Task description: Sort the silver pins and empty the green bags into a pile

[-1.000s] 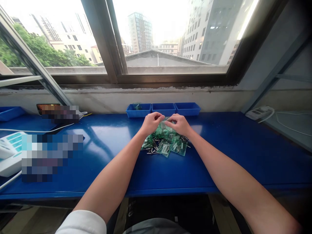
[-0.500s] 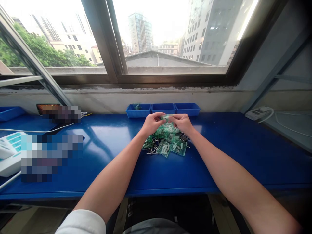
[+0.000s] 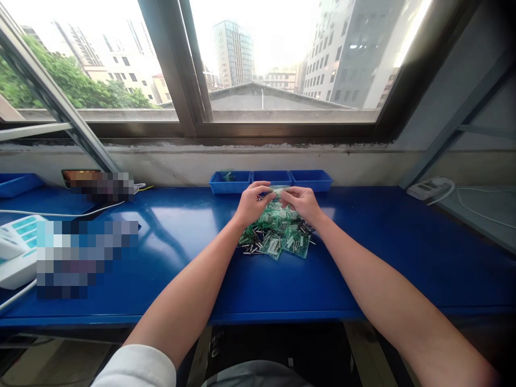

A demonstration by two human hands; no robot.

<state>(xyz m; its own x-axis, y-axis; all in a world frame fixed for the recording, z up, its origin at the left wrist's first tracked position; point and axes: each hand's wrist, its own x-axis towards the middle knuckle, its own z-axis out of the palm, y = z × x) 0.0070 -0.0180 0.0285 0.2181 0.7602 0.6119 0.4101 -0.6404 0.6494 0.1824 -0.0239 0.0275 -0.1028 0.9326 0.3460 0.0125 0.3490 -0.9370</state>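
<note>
Between my two hands, above the far part of a pile, is a small green-tinted clear bag (image 3: pixel 278 189). My left hand (image 3: pixel 255 203) pinches its left side, and my right hand (image 3: pixel 300 203) has thumb and fingers closed on its right side. Below them a pile of green-tinted bags (image 3: pixel 278 228) lies on the blue table (image 3: pixel 181 269), with white and dark thin pieces in and among the bags. What the held bag contains is too small to make out.
Three joined blue bins stand behind my hands; the left bin (image 3: pixel 229 185) holds some green bags. A white device (image 3: pixel 20 252) and cables lie at the left, a power strip (image 3: pixel 431 188) at the right. Another blue tray (image 3: pixel 18 188) is at the far left.
The held bag now shows flatter and wider between my hands. My left fingers have risen slightly and spread a little from the thumb. The pile looks the same.
</note>
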